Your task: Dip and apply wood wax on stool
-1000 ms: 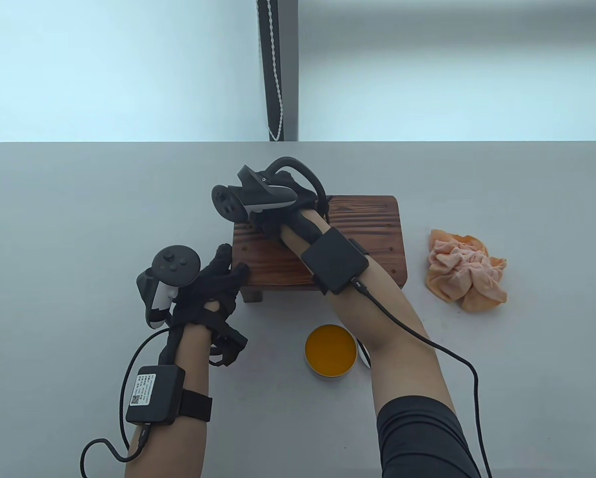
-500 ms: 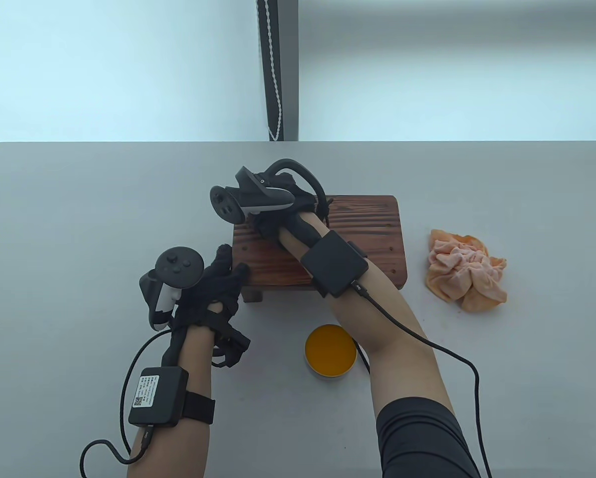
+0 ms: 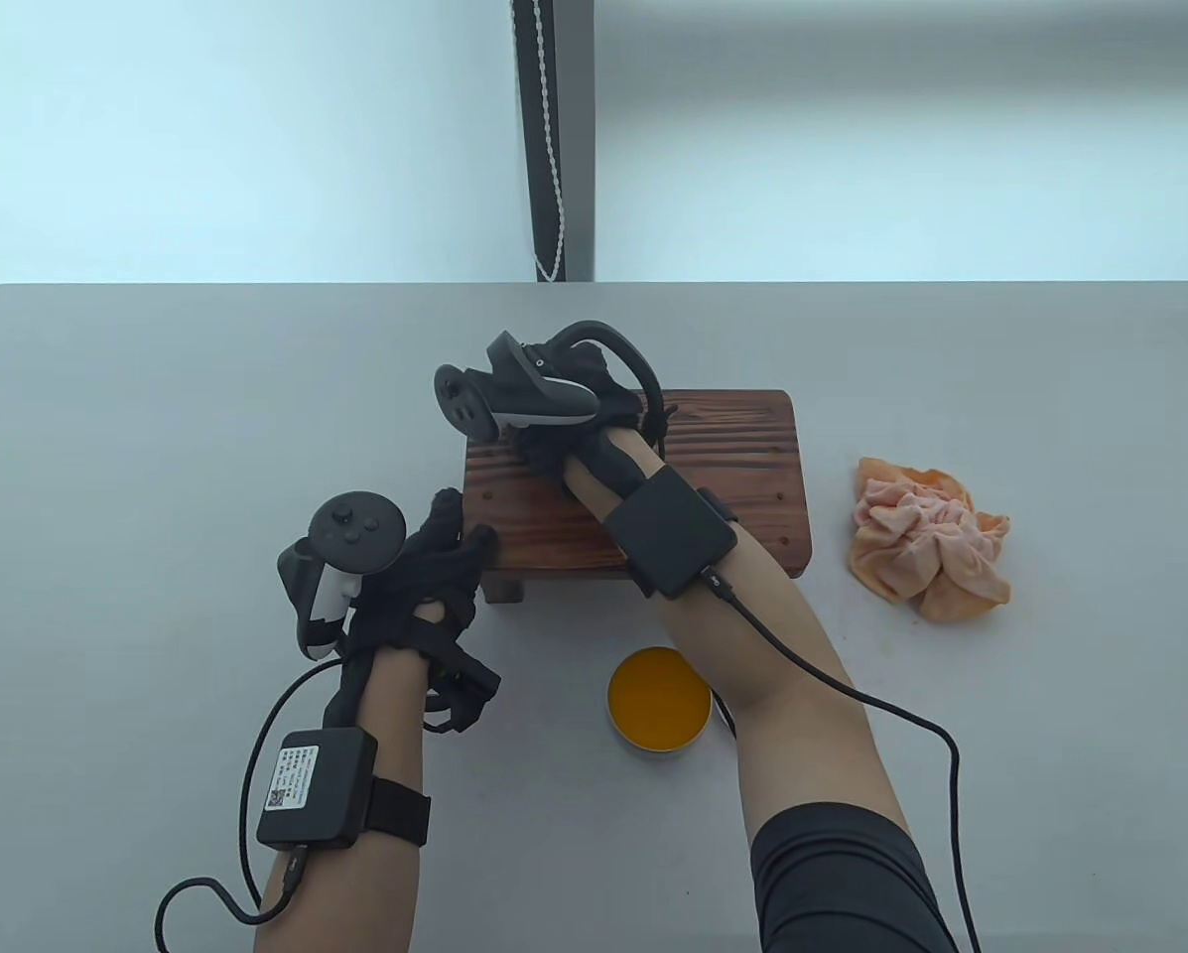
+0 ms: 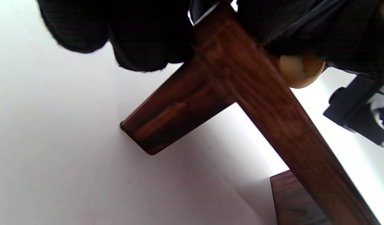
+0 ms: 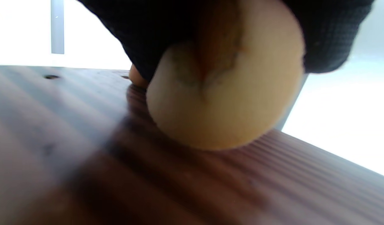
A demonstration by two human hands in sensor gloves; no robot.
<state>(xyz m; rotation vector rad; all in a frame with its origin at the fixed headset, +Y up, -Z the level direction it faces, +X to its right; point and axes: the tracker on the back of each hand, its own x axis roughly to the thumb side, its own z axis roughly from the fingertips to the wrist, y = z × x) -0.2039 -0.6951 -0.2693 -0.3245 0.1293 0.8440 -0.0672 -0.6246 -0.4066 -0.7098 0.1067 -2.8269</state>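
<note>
L hand (image 3: 425,571) steadies the stool (image 3: 742,467) at its near-left corner, fingers laid fairly straight on the edge, stool mid-table. R hand (image 3: 574,417) pinches a soft round sponge pad (image 5: 223,103) and presses it on the top's far-left. Stool looks stiff & fairly light, so prob. best braced by corner/edge; wax tin (image 3: 659,701) sits open near front.

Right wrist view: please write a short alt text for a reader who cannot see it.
Close-up of the gloved right hand pressing a round yellowish sponge onto the dark wooden stool top. Small holes dot the blurred wood surface at the far left.
</note>
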